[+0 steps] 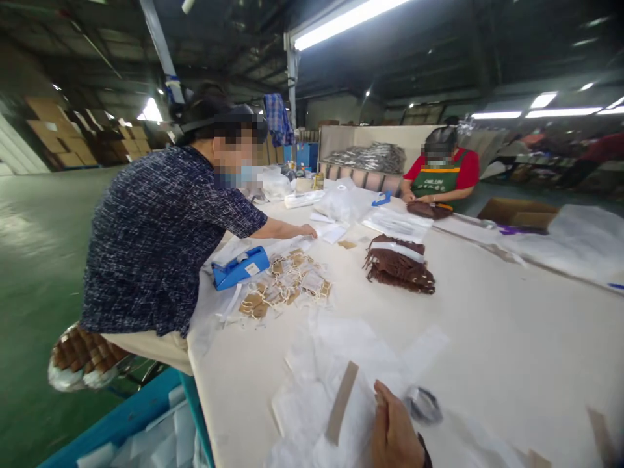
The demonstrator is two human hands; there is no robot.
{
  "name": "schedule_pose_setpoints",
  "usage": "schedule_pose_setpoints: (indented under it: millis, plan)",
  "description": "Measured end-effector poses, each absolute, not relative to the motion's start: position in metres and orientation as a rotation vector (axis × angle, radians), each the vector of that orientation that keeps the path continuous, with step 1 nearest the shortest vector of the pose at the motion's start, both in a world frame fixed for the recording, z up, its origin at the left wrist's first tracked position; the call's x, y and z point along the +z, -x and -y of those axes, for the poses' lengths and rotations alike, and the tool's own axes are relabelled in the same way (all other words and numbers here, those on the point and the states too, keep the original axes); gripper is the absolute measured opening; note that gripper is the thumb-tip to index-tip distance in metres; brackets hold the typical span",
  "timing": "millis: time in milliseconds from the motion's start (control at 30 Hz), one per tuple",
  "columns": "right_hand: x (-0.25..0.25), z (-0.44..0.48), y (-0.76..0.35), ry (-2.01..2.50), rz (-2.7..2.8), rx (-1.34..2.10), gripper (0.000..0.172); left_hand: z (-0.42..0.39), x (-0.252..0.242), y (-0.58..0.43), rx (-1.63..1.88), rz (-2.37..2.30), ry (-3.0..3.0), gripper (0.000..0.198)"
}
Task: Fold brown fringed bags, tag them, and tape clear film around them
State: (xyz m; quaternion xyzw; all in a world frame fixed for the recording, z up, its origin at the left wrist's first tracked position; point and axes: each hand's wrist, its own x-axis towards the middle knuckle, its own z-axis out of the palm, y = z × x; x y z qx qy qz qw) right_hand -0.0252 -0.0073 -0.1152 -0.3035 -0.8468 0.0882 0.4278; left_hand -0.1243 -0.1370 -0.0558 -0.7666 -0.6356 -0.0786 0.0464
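Sheets of thin white material (305, 409) lie in a loose, overlapping heap at the near edge of the table (511, 325), and a flat greyish-tan strip (342, 403) rests slantwise on top of them. Just right of the strip I see the worker's right hand (397, 429), a dark band (426, 450) at its wrist, its fingers close together and pointing away from the body. The palm side is turned from me, so I cannot tell whether it pinches anything. The left hand is out of my sight, and I cannot say how it stands. Just beyond the right hand, on its outer side, a roll of tape (423, 405) lies flat.

Farther up the table sits a brown fringed bundle (402, 270) with a pale band (398, 249) around it. To its left, tan tags with white strings (277, 286) are strewn beside a blue tape dispenser (241, 268). A person in a dark patterned shirt (151, 240) leans in from the left, one arm stretched over the table towards some white papers (331, 232). At the far side, a person in a green apron (441, 182) has both hands at a brown item (429, 209).
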Motion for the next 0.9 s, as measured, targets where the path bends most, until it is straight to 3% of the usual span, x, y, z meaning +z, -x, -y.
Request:
schedule_pose_setpoints:
  millis: [200,300,367,533,900]
  plan:
    - [-0.143,-0.002,0.025,0.657,2.173,0.290,0.036,0.066,-0.013,0.236,-0.370,2.299,2.048,0.044]
    - [-0.154,-0.004,0.030,0.668,2.174,0.355,0.035,-0.008,0.002,0.312,-0.119,2.492,1.855,0.066]
    - [-0.160,-0.004,0.033,0.719,2.177,0.422,0.035,-0.042,0.000,0.349,-0.043,2.553,1.853,0.070]
    - [-0.161,0.001,0.036,0.821,2.159,0.503,0.041,-0.062,-0.019,0.388,0.038,2.750,1.830,0.032]
    - [-0.134,0.004,0.031,0.848,2.247,0.420,0.034,-0.022,-0.009,0.387,-0.506,2.944,1.652,0.028]
